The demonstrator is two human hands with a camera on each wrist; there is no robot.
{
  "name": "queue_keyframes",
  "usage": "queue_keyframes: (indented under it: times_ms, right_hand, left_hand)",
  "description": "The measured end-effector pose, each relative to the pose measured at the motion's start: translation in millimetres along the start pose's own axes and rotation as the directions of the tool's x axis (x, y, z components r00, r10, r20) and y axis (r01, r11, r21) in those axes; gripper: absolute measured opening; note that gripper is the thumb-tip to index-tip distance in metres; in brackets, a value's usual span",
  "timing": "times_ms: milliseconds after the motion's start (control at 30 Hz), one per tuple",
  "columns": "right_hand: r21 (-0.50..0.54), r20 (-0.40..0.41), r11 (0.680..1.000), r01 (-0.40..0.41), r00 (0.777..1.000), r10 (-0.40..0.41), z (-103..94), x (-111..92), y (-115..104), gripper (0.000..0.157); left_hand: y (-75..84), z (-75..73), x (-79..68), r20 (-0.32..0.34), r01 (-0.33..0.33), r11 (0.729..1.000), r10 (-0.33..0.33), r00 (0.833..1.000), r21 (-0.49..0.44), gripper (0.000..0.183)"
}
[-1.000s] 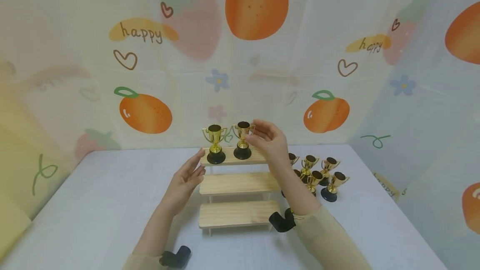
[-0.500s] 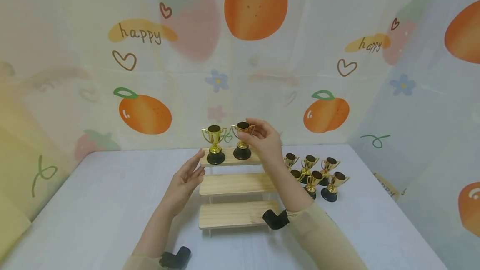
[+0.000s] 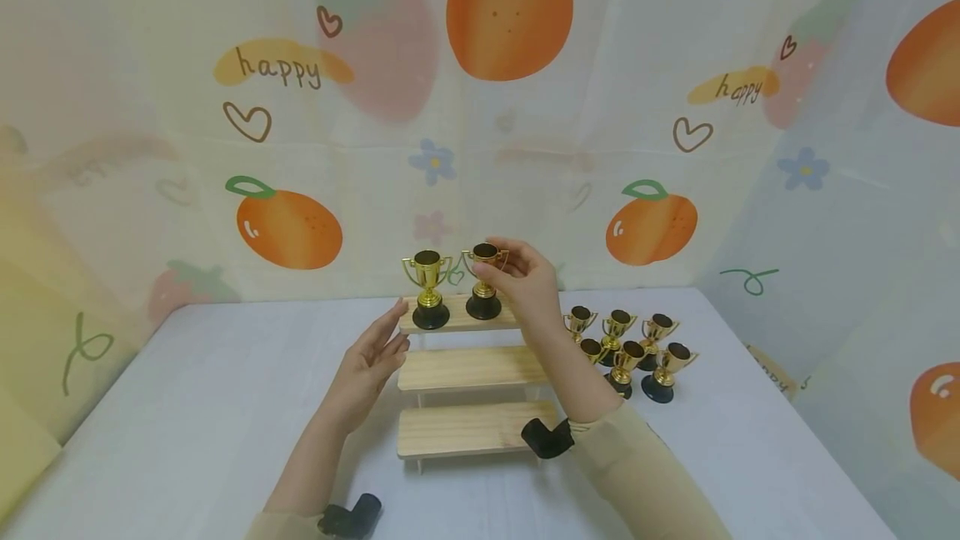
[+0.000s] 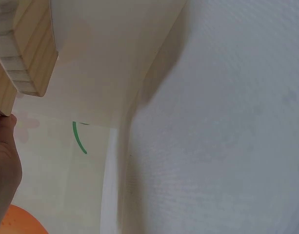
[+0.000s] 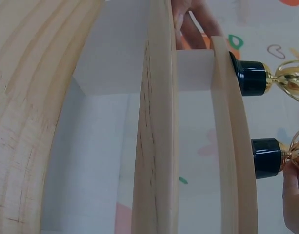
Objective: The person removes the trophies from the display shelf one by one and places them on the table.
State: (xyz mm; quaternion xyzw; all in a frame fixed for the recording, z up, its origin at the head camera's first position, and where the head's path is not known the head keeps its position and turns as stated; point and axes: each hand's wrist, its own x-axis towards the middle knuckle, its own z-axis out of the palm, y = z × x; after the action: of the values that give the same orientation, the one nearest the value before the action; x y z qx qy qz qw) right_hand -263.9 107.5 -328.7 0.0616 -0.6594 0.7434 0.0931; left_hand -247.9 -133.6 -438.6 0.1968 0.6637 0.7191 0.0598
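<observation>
A gold trophy with a black base stands upright on the top step of a three-step wooden stand. My right hand pinches its cup, thumb in front and fingers behind. To the left on that same step is a second gold trophy, which neither hand touches. My left hand is at the stand's left side, fingers extended, fingertips at the end of the top step. In the right wrist view both black bases, including the nearer-hand base, sit on the top board.
Several more gold trophies stand grouped on the white table, right of the stand and close to my right forearm. Behind rises a fruit-printed cloth backdrop. The stand's lower two steps are bare wood.
My right hand has shifted slightly left, bringing its thumb across the front of the right trophy's cup. The left hand and both trophies on the stand stay in place.
</observation>
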Motion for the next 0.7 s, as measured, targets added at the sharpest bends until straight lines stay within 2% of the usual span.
queue_keyframes:
  times_ms: [700]
  right_hand:
    - [-0.013,-0.029,1.0,-0.009,1.0,0.008,-1.8,-0.3,-0.3,0.039]
  left_hand:
    - [-1.2,-0.7,0.1,0.001,0.005,1.0,-0.005,1.0,0.001,0.07]
